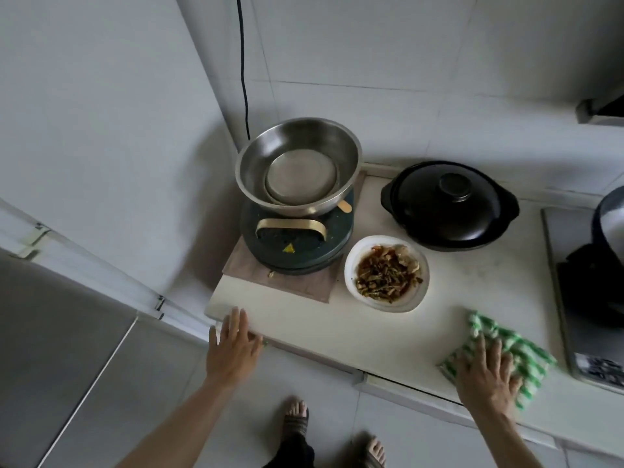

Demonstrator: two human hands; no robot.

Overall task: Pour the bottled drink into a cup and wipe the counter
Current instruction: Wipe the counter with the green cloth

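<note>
A green-and-white striped cloth (516, 349) lies flat on the white counter (371, 332) near its front edge, at the right. My right hand (486, 373) presses down on the cloth with fingers spread. My left hand (233, 346) rests on the counter's front left corner, fingers apart, holding nothing. No bottle or cup is in view.
A white bowl of cooked food (386, 273) stands mid-counter. Behind it sits a black lidded clay pot (449, 204). At the back left a steel basin (299, 167) is stacked on a dark lidded pot (293, 244) on a board. A stove (587, 298) borders the right.
</note>
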